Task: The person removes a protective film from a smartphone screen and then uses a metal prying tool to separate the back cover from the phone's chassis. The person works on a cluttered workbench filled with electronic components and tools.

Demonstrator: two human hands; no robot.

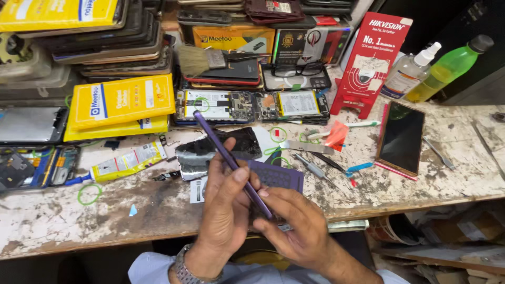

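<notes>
Cluttered workbench (63, 221), hands (226, 210) gripping purple phone (231, 160)

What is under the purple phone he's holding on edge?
Under the purple phone, gripped by the left hand and right hand, lie a purple panel and a cracked black screen on the bench. The hands cover the panel's near edge.

A worn, stained counter (463, 173) with chipped pale paint runs across the view, evenly lit. Stacked boxes and phone parts crowd its far edge. Below its right end, a shelf (447, 247) holds papers.
</notes>
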